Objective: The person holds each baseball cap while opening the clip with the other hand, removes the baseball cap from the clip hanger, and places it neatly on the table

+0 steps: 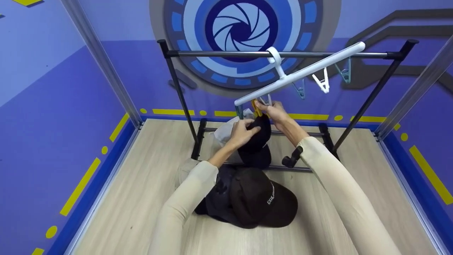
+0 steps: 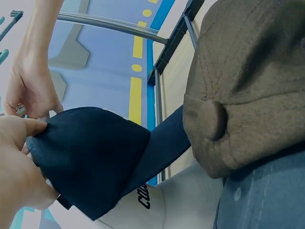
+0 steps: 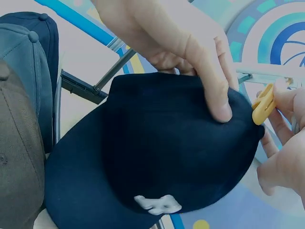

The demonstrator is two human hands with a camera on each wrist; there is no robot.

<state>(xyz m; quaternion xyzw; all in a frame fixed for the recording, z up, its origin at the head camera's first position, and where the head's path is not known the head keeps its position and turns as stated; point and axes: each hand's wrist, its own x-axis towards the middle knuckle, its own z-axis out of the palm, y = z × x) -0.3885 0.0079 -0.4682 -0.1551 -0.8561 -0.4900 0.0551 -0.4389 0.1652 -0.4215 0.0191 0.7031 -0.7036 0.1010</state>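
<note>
The left hand (image 1: 241,134) grips a dark cap (image 1: 260,138) by its crown, thumb pressed against the fabric, while the right hand (image 1: 277,113) pinches a yellow clip (image 1: 256,108) at the crown's top. The cap is soft, close to black, with a small white mark on its front and its brim hanging toward six o'clock. It's held right under the low end of a white hanger (image 1: 300,74), which slants from eight o'clock up to two. Just beside it, at nine o'clock, I see a pale cap (image 1: 223,134), and the left wrist's view shows dark lettering on pale fabric there.

Toward two o'clock, a white clip (image 1: 322,82) and a teal clip (image 1: 344,72) dangle from the hanger, which hooks over a metal rack (image 1: 219,54). At six o'clock on the wood-grained tabletop (image 1: 124,202), a brown cap (image 1: 249,194) with white letters points its brim toward four, nestled against blue-grey caps (image 1: 216,203).
</note>
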